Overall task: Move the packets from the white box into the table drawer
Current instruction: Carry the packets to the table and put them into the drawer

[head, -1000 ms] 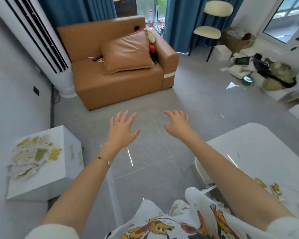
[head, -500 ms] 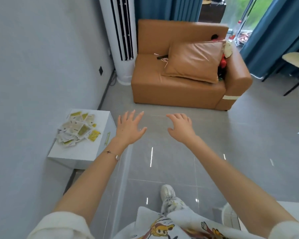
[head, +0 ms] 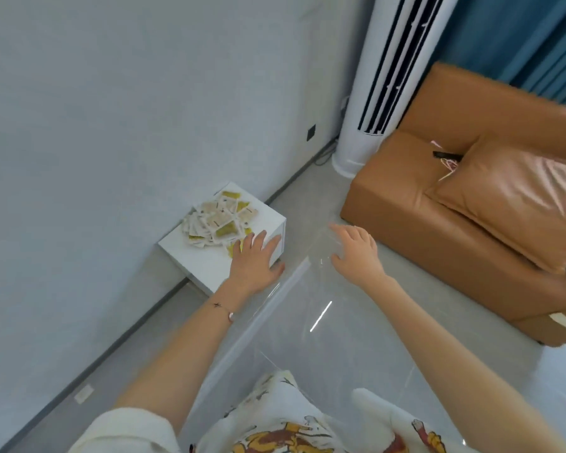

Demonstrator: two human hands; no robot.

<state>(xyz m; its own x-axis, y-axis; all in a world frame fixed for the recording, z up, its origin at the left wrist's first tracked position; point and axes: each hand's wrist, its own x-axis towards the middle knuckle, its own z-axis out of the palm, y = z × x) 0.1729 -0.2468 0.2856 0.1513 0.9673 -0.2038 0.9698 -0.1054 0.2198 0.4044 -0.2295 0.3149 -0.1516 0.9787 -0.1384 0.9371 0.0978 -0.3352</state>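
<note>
A white box (head: 193, 256) stands on the floor against the grey wall, at centre left. A pile of several white and yellow-green packets (head: 218, 222) lies on its top. My left hand (head: 254, 259) hovers over the box's near right corner, fingers spread, holding nothing, just short of the packets. My right hand (head: 356, 253) is open too, over the floor to the right of the box. The table and its drawer are out of view.
A tan leather sofa (head: 455, 223) with a cushion (head: 520, 197) fills the right side. A tall white floor air conditioner (head: 376, 86) stands in the corner beside it. Glossy grey floor tiles (head: 307, 338) lie between box and sofa.
My view has swung left and closer to the box. Both hands have moved forward; the left one now reaches over the box's corner near the packets.
</note>
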